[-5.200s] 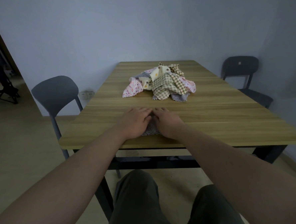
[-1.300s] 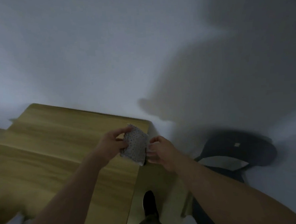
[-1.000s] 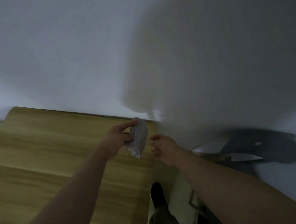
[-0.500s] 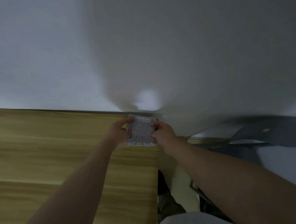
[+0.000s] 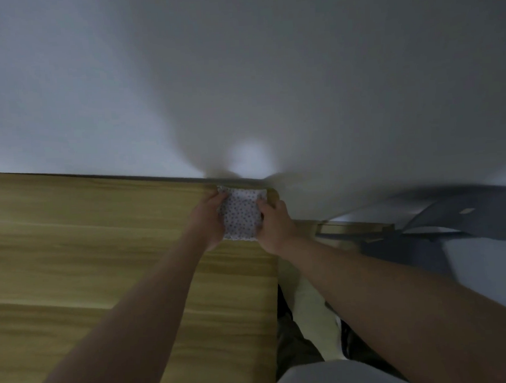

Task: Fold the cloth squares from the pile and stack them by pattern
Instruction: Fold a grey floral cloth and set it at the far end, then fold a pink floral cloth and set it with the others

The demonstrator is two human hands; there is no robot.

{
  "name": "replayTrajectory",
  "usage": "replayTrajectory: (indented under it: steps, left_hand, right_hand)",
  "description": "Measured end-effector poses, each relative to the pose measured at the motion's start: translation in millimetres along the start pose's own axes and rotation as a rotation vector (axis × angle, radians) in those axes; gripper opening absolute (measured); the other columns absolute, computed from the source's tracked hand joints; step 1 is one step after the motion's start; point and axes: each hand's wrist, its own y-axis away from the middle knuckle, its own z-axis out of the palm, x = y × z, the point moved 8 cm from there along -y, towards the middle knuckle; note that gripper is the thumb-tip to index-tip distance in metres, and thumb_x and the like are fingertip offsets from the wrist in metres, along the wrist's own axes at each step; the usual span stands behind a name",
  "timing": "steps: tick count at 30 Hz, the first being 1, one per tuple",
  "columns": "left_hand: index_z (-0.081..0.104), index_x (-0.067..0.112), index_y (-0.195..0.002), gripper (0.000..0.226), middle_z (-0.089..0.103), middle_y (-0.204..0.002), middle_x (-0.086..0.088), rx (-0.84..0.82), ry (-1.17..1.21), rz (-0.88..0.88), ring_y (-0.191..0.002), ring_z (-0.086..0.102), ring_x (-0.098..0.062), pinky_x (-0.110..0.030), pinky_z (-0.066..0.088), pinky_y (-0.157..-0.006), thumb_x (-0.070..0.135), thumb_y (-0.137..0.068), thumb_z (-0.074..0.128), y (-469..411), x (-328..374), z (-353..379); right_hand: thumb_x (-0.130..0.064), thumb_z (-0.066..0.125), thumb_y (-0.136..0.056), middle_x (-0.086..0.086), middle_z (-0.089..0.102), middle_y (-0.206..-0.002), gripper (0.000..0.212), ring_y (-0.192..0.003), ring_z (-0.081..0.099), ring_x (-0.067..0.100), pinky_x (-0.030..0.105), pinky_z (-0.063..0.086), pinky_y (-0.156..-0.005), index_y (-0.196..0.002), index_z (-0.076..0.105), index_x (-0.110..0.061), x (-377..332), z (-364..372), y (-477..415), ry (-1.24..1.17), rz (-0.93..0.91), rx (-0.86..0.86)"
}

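Head view. The folded spotted cloth (image 5: 242, 214) is at the far corner of the tabletop (image 5: 101, 245), close against the wall, near the middle of our view. The left hand (image 5: 207, 216) is at the cloth's 9 o'clock and the right hand (image 5: 274, 222) at its 3 o'clock. Each grip is closed on an edge, thumb on top and the other fingers curled at the side. We cannot tell whether the cloth lies flat on the wood or is held just above it.

We judge the step in hand to be setting this folded square down as a stack for its pattern. To do it well, we would lower it flat and keep both edges pinched until the layers rest. Then we would press once across the top and let go outward toward 9 and 3, so the fold does not spring open. It should stay square to the corner and clear of the drop at 3 o'clock.

Hard to make out: the light is dim and the picture soft. The pile is out of frame. A dark chair (image 5: 454, 217) at 3 o'clock is smeared. The fingertips under the cloth are hidden, and so are its fold lines.
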Motion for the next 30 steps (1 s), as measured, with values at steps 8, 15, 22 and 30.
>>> replayTrajectory:
  steps: [8, 15, 22, 30]
  left_hand:
    - [0.033, 0.024, -0.158, 0.066, 0.025, -0.166, -0.001, 0.018, -0.134, 0.051, -0.146, 0.036, -0.028, -0.035, 0.032, -0.117, 0.007, -0.097, 0.054, -4, 1, 3]
    - [0.034, 0.028, -0.155, 0.067, 0.015, -0.168, 0.001, 0.096, -0.126, -0.037, -0.149, 0.028, -0.030, -0.041, 0.033, -0.115, 0.005, -0.096, 0.055, 24, -6, -3]
    - [0.059, 0.027, -0.138, 0.045, 0.043, -0.153, 0.001, 0.240, 0.089, 0.007, -0.125, 0.055, -0.024, -0.042, 0.047, -0.107, 0.012, -0.096, 0.061, 111, 1, -25]
    - [0.069, 0.025, -0.117, 0.029, 0.056, -0.130, 0.006, 0.473, 0.295, -0.017, -0.088, 0.064, -0.009, -0.025, 0.050, -0.086, 0.010, -0.093, 0.066, 229, 29, -13]
  right_hand:
    - [-0.013, 0.054, -0.099, 0.015, 0.013, -0.158, 0.082, -0.130, 0.046, 0.037, 0.037, 0.043, -0.105, -0.163, 0.003, -0.020, 4, 7, -8, 0.185, 0.008, 0.038]
    - [-0.024, 0.049, -0.103, 0.016, 0.025, -0.143, 0.072, -0.115, 0.053, 0.036, 0.043, 0.051, -0.096, -0.162, 0.008, -0.028, 7, 1, 1, 0.243, -0.015, 0.076]
    - [-0.030, 0.048, -0.106, 0.012, 0.039, -0.139, 0.046, -0.115, 0.057, 0.028, 0.038, 0.047, -0.100, -0.151, 0.041, -0.022, -26, -23, 67, 0.110, -0.191, 0.190]
    - [-0.029, 0.053, -0.104, -0.004, 0.044, -0.113, 0.025, -0.101, 0.059, 0.016, 0.026, 0.045, -0.089, -0.125, 0.062, -0.018, -32, -44, 188, 0.024, -0.457, 0.215]
